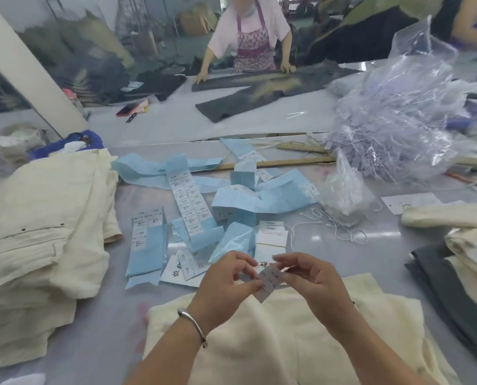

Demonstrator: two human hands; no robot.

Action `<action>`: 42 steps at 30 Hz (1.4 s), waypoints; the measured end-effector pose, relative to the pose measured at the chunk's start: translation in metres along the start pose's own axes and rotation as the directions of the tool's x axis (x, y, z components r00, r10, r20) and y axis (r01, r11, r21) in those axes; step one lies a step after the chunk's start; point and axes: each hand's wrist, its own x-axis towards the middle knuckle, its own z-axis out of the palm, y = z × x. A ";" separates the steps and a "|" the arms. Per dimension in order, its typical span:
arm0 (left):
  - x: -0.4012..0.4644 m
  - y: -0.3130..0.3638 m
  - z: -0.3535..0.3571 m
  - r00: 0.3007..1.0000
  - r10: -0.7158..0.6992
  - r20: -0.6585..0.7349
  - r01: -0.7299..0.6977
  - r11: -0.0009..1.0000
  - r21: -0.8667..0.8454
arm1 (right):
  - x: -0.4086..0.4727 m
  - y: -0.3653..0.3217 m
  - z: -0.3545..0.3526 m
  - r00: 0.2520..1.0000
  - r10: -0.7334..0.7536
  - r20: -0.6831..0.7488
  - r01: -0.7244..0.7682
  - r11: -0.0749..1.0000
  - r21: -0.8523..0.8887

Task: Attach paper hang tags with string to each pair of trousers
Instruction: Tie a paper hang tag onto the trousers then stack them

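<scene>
Holding a small tag (269, 283) between both hands, I have my left hand (226, 276) pinching its near edge and my right hand (308, 276) pinching its far edge with thumb and fingers; both are grasping it, above the cream trousers (259, 337) spread just under my wrists. No string is threaded through this tag that I can see, and whether I am peeling a sticker onto it I cannot tell. The strings (340, 223) lie loose beyond my right hand, near a crumpled clear bag (343, 195). Ahead of my fingers sit blue sticker sheets (187, 201) and a small pile of white tags (272, 234).

As I judge it, this pair is not tagged yet: threading and tying are left. The cream stack (37, 232) to the left of my left hand may be done or waiting; I see no tags on it. More folded pairs (468, 251) wait to the right of my right hand.
</scene>
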 end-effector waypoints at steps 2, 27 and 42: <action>0.000 -0.003 0.006 0.995 -0.086 -0.057 0.083 0.995 -0.055 | 0.008 0.018 -0.008 0.996 0.019 -0.085 -0.029 0.993 -0.112; 0.023 -0.031 0.043 0.946 -0.271 -0.175 0.102 0.765 -0.636 | 0.091 0.074 -0.007 0.822 0.045 0.568 0.570 -0.052 -0.820; 0.035 -0.054 0.032 0.959 -0.283 -0.001 0.251 0.854 -0.456 | 0.091 0.064 -0.026 0.745 0.156 0.648 0.661 -0.045 -0.749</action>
